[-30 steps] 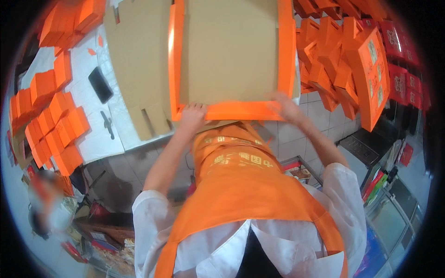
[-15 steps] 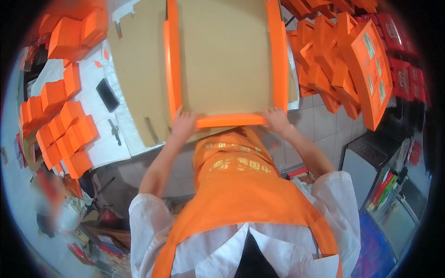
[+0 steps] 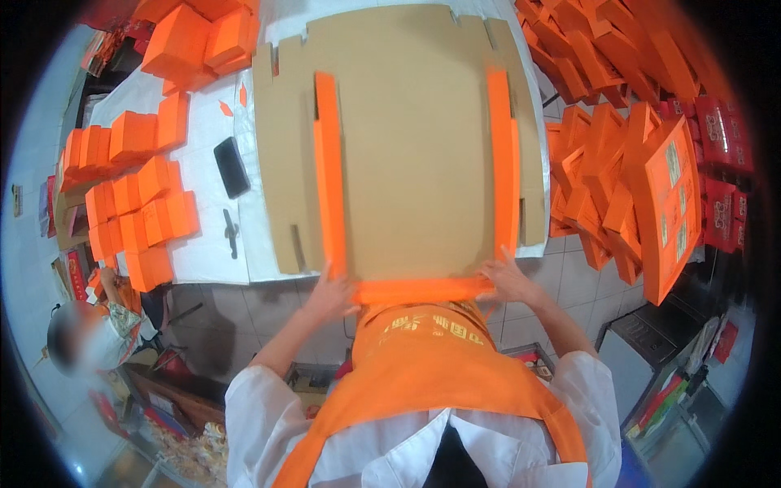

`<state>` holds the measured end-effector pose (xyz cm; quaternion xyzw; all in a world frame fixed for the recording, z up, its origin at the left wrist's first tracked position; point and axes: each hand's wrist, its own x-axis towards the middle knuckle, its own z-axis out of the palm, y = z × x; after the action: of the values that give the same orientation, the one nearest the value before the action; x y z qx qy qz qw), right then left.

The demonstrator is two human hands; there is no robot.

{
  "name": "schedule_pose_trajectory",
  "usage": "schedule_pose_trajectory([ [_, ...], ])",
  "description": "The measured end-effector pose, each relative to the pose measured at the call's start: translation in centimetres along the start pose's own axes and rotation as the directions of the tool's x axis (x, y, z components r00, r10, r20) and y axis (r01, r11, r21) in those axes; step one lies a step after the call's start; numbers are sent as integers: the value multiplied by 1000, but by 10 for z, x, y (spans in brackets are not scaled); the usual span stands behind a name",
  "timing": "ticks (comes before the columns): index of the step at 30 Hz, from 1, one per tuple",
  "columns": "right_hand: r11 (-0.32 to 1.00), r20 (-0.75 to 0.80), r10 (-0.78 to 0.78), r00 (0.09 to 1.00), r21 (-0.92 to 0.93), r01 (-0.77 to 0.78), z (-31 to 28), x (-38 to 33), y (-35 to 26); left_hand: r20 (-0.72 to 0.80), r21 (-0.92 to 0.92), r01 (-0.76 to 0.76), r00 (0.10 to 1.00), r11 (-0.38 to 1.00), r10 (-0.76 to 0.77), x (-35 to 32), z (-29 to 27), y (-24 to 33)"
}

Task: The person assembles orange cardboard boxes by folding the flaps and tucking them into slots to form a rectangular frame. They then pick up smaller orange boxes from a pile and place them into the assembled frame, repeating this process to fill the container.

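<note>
Orange-edged flat box blank [image 3: 415, 163] lay on the white table [image 3: 203, 252], near edge toward the person. Left hand [image 3: 329, 294] and right hand [image 3: 508, 281] pressed its near orange flap [image 3: 419, 290], fingers gripping the corners. Side flaps stood folded; far tabs remained flat.

Orange boxes [image 3: 138, 195] (stacked) crowd left.

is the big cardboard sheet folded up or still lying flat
Partly folded: the cardboard sheet lies spread on the table, but its orange side flaps stand raised.
</note>
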<state>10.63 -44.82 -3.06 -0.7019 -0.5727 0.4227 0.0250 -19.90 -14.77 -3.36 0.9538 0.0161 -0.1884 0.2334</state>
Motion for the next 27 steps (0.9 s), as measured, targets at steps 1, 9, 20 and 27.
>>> schedule_pose_trajectory([
  [1, 994, -127, 46, 991, 103, -33, -13, 4, 4, 11, -126, -4, 1000, 992, 6, -6, -8, -2],
  [9, 489, -500, 767, 403, 861, 139, -138, 148, 119, -476, -675, 317, 502, 666, -722, 158, -113, -107],
  [20, 389, -376, 510, 774, 903, 183, -154, 165, 113, -239, -839, 113, 801, 531, -549, 183, -124, -155],
  [27, 561, -469, 529, 707, 818, 122, -146, 180, 108, -459, -745, 100, 640, 660, -616, 193, -114, -150],
])
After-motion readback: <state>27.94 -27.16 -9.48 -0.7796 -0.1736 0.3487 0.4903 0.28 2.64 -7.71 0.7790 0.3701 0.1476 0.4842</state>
